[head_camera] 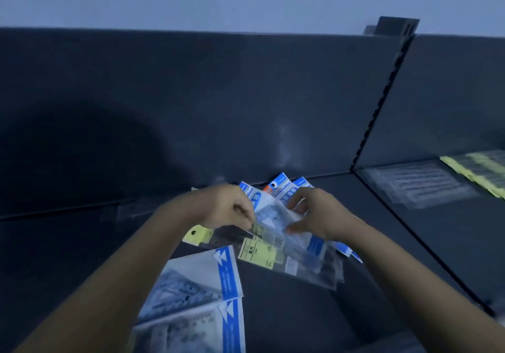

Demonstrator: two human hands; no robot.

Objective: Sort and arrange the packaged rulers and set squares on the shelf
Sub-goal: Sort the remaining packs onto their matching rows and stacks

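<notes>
A loose pile of clear packets (276, 216) with blue-and-white header cards lies at the back of the dark shelf (287, 311). My left hand (226, 206) pinches the left edge of the top packet, and my right hand (314, 213) grips its right side. Under them lie ruler packets with yellow labels (259, 251), and one yellow header (195, 233) pokes out below my left wrist. Two larger set-square packets (196, 292) with blue side bands sit near the front left, overlapping each other.
The dark back panel (191, 106) rises right behind the pile. A slotted upright (382, 98) and a divider line separate the neighbouring shelf bay on the right, where a clear packet (418, 183) and yellow-labelled packets (475, 169) lie.
</notes>
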